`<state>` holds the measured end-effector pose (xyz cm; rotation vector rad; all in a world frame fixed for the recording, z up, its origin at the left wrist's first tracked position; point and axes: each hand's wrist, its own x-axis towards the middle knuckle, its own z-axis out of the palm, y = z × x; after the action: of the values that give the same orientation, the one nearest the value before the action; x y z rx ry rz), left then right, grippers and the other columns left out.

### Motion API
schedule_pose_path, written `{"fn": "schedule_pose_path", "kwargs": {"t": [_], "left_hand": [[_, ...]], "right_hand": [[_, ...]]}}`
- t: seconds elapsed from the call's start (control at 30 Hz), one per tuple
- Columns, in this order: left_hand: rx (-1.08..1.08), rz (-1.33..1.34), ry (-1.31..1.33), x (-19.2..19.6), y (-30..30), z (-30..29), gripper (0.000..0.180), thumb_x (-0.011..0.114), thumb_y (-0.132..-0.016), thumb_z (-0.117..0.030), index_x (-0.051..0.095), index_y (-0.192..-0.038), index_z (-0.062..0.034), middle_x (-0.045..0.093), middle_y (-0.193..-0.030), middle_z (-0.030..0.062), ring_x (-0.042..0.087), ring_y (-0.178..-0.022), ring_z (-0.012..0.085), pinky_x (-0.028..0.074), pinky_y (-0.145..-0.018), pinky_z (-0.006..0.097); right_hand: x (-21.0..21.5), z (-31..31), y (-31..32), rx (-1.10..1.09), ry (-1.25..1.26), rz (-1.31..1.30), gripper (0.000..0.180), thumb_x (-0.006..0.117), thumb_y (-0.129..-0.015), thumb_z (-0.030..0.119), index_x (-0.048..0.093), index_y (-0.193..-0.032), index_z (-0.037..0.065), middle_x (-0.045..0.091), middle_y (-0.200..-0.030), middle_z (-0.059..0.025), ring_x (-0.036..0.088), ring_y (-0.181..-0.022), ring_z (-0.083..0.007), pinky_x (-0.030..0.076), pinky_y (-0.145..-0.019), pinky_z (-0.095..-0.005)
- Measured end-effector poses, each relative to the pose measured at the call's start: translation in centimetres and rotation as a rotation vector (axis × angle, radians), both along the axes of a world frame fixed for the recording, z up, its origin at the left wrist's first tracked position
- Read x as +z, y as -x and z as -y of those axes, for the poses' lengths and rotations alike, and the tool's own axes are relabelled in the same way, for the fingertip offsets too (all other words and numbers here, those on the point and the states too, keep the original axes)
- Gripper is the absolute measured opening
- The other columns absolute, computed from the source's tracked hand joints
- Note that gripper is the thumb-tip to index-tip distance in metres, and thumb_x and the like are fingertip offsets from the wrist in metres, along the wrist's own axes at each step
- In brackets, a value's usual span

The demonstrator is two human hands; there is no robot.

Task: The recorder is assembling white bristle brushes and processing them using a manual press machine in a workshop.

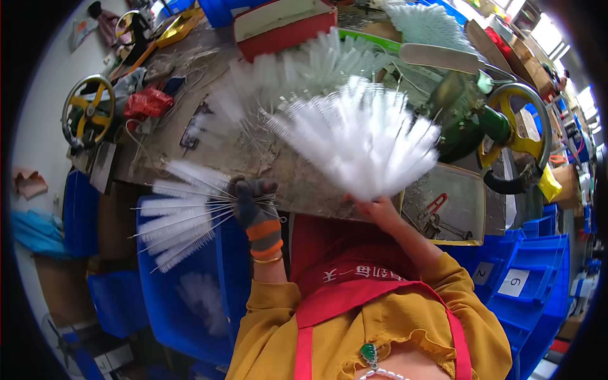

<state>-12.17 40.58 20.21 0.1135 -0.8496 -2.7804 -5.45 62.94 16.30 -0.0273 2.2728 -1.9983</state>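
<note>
My left hand [254, 212], in a grey and orange glove, is closed around the wire stems of several white bristle brushes [180, 221]. They fan out to the left, over the blue bin [183, 304]. At the front edge of the workbench, my bare right hand [379, 212] grips a thick bundle of white brushes [367, 142] at its lower end. Their wire ends spread upward and away from me. Behind the bundle, more white brushes [304, 73] lie heaped on the bench; the motion blurs part of them.
A green machine with a yellow handwheel [522, 136] stands at right, and another yellow handwheel [88, 109] at left. A shallow tray [465, 190] holds red-handled pliers [437, 204]. A red box [285, 28] sits at the back. Blue bins [532, 278] flank me.
</note>
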Motion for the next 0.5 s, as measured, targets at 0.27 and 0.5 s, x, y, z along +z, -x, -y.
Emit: {"fn": "schedule_pose_path", "kwargs": {"t": [0.27,0.5], "left_hand": [[-0.34,-0.035,-0.001,-2.8,-1.8,0.9,0.031,0.058,-0.076,-0.017,0.048,-0.104,-0.005,0.051,-0.067,0.0036,0.047,-0.057,0.0099,0.043,-0.057,0.021],[-0.012,0.056,0.565,-6.2,-1.5,-1.7,0.029,0.056,-0.077,-0.008,0.049,-0.105,-0.0032,0.055,-0.075,0.0065,0.052,-0.061,0.0094,0.042,-0.052,0.018]], "right_hand": [[3.4,2.3,1.5,0.035,0.479,0.256,0.021,0.046,-0.085,0.023,0.053,-0.085,0.004,0.033,-0.05,0.0063,0.028,-0.041,-0.0027,0.022,-0.036,-0.0185],[4.6,4.8,1.9,0.256,0.583,0.417,0.019,0.045,-0.085,0.019,0.051,-0.086,0.001,0.035,-0.051,0.0034,0.032,-0.04,-0.0049,0.024,-0.035,-0.0184]]}}
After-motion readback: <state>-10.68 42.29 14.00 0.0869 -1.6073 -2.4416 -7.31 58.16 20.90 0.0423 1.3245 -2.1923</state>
